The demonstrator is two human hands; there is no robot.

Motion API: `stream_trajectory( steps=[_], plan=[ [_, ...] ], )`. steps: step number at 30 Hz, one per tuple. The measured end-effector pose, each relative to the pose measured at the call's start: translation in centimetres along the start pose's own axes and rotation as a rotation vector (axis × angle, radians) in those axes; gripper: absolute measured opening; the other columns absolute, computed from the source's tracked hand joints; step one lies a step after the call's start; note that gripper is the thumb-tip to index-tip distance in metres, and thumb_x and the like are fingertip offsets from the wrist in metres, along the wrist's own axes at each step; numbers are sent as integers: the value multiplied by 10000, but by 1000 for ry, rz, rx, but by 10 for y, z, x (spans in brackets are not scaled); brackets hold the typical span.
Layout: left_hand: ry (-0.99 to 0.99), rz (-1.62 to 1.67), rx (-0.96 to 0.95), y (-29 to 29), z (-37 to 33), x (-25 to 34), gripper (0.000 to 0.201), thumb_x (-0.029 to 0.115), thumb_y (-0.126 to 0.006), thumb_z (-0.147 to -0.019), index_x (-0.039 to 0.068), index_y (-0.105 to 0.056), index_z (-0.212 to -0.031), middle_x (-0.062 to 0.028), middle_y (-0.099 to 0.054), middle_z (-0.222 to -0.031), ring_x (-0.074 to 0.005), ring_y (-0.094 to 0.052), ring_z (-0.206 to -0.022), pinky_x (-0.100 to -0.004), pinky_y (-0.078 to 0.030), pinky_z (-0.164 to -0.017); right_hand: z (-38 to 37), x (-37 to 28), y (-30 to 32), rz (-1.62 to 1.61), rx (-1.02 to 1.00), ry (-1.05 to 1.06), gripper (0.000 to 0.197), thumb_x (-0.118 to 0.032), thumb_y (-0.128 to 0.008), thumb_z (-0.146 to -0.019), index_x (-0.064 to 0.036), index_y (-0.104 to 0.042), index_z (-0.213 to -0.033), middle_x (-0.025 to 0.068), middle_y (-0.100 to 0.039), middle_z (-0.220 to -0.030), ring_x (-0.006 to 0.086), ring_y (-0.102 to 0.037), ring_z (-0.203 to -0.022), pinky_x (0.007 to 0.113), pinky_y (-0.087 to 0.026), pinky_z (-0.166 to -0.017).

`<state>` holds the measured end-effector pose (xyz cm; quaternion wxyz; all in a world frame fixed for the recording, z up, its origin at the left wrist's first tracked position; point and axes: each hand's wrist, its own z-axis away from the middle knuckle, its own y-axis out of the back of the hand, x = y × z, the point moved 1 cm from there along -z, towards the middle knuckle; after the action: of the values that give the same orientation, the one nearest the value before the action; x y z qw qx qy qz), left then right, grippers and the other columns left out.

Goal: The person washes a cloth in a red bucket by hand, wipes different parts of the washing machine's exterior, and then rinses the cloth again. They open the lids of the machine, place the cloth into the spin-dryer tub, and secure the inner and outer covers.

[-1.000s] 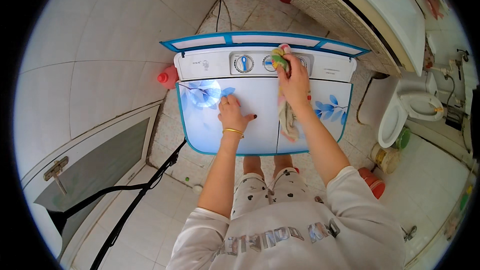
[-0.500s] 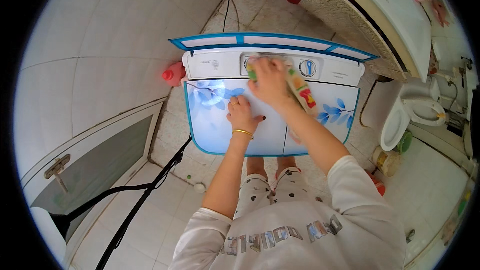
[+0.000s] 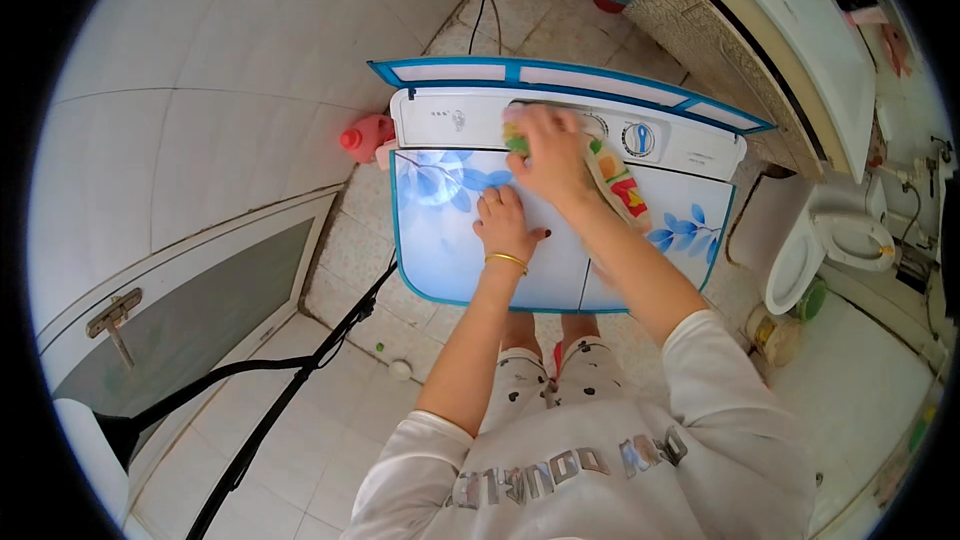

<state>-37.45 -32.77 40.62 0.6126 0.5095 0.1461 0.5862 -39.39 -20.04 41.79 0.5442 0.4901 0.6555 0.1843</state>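
- Gripping a bunched-up cloth [image 3: 622, 185], the right hand [image 3: 553, 155] sits a bit above the middle of the frame, over the control panel [image 3: 690, 155]. Fingers look curled round the fabric, but they're blurry, so I can't tell exactly how they pinch it.
- Cloth's pretty colorful: pale base with red, yellow, orange and green patches. A green bit pokes out left of the fingers, and the rest trails down and right, partly behind the forearm.
- Left hand [image 3: 507, 224], around the center of the frame, rests palm-down on the washing machine [image 3: 470, 255], fingers close together and thumb stuck out to the right. Gold bangle [image 3: 507, 262] on that wrist.
- Washer fills the middle of the frame: white panel up top, pale blue-white lids below with teal-blue edging, and a thin seam right of center. Blue leaf prints [image 3: 685, 230] show on the right, with more at the upper left of the lids under a bright glare spot.
- One round knob [image 3: 638, 139] with a blue handle is in plain sight right of the hand; another's half covered.
- Long teal-framed flap [image 3: 600, 80] stands raised behind the panel.
- Pinkish-red bottle [image 3: 367, 138] just left of the washer, white toilet [image 3: 795, 260] at the right of the frame.
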Motion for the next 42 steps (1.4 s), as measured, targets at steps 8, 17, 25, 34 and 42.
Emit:
stream_trajectory(
  steps=[8,17,25,34,42],
  plan=[
    [-18,-11,-29,-1,-2,0,798,240,-850,-470,59,-399,-1104,-127,-409,-1104,-331,-402,-1062,-472,-423,-783,-5,-4,-6,283,-226,150,504,-215,-639,-610,31,-523,-1035,131,-518,-999,227,-472,-988,343,-312,-888],
    [-34,4,12,-3,-2,-1,755,239,-853,-452,43,-450,-1060,-123,-435,-1070,-324,-422,-1025,-464,-435,-779,25,-13,3,118,-241,70,509,-186,-646,-610,-6,-517,-1069,121,-504,-1036,248,-482,-951,336,-331,-887],
    [-68,5,57,0,-2,-3,607,229,-862,-432,79,-458,-859,-94,-466,-934,-303,-470,-913,-432,-460,-690,58,7,29,28,-300,-120,568,-120,-657,-641,-76,-467,-1175,75,-499,-1016,231,-484,-949,352,-327,-896],
    [-51,4,59,4,-2,-1,586,231,-858,-453,87,-449,-846,-95,-454,-920,-300,-468,-909,-425,-458,-684,101,45,65,153,-199,-259,452,-80,-716,-581,-113,-498,-976,72,-491,-1109,286,-471,-970,400,-381,-843],
    [-67,27,90,1,4,-4,574,228,-854,-465,92,-445,-844,-89,-448,-912,-284,-470,-872,-409,-452,-673,193,44,87,164,-122,-362,371,-112,-669,-612,-73,-477,-927,132,-481,-1095,332,-440,-1058,404,-323,-880]
  ],
)
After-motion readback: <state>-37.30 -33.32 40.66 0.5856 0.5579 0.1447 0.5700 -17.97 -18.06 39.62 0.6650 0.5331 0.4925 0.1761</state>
